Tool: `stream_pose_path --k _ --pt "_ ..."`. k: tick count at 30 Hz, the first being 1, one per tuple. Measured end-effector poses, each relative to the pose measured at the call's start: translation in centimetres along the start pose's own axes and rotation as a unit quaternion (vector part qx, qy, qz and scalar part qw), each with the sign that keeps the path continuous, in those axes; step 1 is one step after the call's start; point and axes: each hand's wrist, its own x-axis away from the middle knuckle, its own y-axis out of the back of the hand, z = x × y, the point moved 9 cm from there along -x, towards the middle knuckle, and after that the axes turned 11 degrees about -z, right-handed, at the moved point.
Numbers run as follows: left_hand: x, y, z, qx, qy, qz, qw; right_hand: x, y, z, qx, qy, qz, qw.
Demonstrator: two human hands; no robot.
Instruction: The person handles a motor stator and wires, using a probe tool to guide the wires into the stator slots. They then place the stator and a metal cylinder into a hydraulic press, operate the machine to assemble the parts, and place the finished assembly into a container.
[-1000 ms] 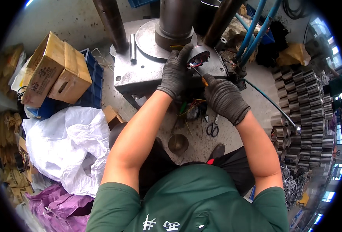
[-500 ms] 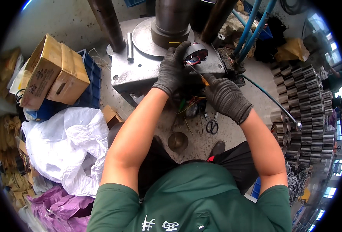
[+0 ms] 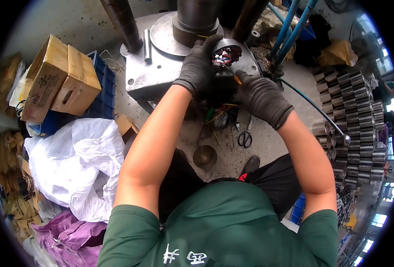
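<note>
We see the ring-shaped part (image 3: pixel 230 50) held at the front right of the bench (image 3: pixel 150 73), with its grey outer band turned toward the far side and its open face, showing coloured wires inside, tipped toward the person and somewhat to the right. The left hand (image 3: pixel 200 64) is the nearer one: it lies directly against the part's left side, its gloved fingers bent around the rim, with one reaching over the top edge, so we take its grip as closed on the part, though the thumb is hidden from us. The right hand (image 3: pixel 263 99) sits lower and to the right, apart from the part, its fingers folded around the orange handle (image 3: pixel 237 80) of a slim tool. What matters most here is how that tool lines up with the open face: its long axis runs slantwise, from the right fingers up and to the left, and its thin shaft points at the part's lower edge, where the wires show. The tip is too small and dark for us to tell whether it touches the wires or stops just short of them. We likewise cannot tell whether the part rests on the bench or is held just above it. Behind the left hand we see the round plate (image 3: pixel 161 35), with a steel rod (image 3: pixel 147 46) to its left on the bench.
</note>
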Motion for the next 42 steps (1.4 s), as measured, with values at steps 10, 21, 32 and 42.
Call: stream_pose_path --k 10,21,32,42 --pt "-1.0 -0.7 0.0 -0.024 -0.027 0.019 0.999 0.3 -1.9 -2.9 -0.086 0.122 -0.054 0.987" --pt "-1.3 -1.8 0.7 -0.001 -0.047 0.002 0.999 -0.2 -0.7 -2.4 -0.182 -0.021 0.007 0.983" --pt "-1.5 -2.5 -0.5 -0.018 -0.066 0.048 0.997 0.3 -2.8 -0.6 -0.068 -0.027 -0.004 0.997" --pt "-1.6 -3.0 3.2 0.062 0.000 0.021 0.998 -0.1 -4.9 -2.4 -0.229 0.015 -0.054 0.972"
